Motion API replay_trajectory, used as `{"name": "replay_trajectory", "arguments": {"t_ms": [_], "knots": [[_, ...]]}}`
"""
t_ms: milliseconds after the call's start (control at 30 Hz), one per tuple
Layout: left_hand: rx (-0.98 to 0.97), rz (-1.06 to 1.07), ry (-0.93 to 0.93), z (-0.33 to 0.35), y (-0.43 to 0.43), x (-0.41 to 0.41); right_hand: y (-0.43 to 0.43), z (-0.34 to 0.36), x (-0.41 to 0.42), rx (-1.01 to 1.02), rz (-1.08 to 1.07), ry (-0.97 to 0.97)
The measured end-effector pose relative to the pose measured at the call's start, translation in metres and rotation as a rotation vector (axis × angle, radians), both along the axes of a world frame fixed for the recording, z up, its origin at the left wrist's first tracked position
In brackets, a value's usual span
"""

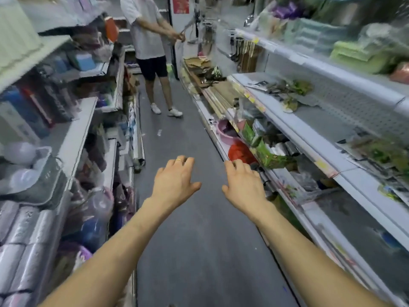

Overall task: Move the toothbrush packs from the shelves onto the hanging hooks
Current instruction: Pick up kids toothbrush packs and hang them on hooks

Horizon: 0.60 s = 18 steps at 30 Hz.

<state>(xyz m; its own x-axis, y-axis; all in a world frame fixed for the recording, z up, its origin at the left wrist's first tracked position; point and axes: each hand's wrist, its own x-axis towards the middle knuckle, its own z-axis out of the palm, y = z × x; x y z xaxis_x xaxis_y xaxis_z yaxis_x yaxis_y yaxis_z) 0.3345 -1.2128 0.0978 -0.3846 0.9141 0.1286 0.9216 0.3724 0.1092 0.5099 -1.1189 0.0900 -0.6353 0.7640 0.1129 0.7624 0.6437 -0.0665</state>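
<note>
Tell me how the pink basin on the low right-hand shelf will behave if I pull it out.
The pink basin looks like thin moulded plastic, so it is probably light and rigid enough to lift by its rim. It sits near the front edge of the low shelf, so a careless tug might slide it off. Its smooth sides may be slippery.

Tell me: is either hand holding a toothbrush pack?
No, the left hand and the right hand are both empty above the floor.

We have the grey aisle floor [199, 251] open down the middle of the frame, walled in by the crowded left shelves [75, 138] and right shelves [309, 138]. At upper centre a person [148, 36] stands in it, blocking most of the far end.
</note>
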Motion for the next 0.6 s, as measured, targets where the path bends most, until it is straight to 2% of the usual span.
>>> {"name": "replay_trajectory", "arguments": {"t_ms": [200, 433, 600], "knots": [[0.006, -0.177, -0.001, 0.022, 0.128, -0.082, 0.097, 0.020, -0.061, -0.002, -0.183, 0.057], [0.024, -0.385, 0.032, 0.017, 0.293, -0.123, 0.230, 0.009, -0.100, 0.046, -0.354, 0.058], [-0.011, -0.436, 0.039, 0.009, 0.402, -0.151, 0.332, -0.003, -0.126, -0.022, -0.404, 0.044]]}}
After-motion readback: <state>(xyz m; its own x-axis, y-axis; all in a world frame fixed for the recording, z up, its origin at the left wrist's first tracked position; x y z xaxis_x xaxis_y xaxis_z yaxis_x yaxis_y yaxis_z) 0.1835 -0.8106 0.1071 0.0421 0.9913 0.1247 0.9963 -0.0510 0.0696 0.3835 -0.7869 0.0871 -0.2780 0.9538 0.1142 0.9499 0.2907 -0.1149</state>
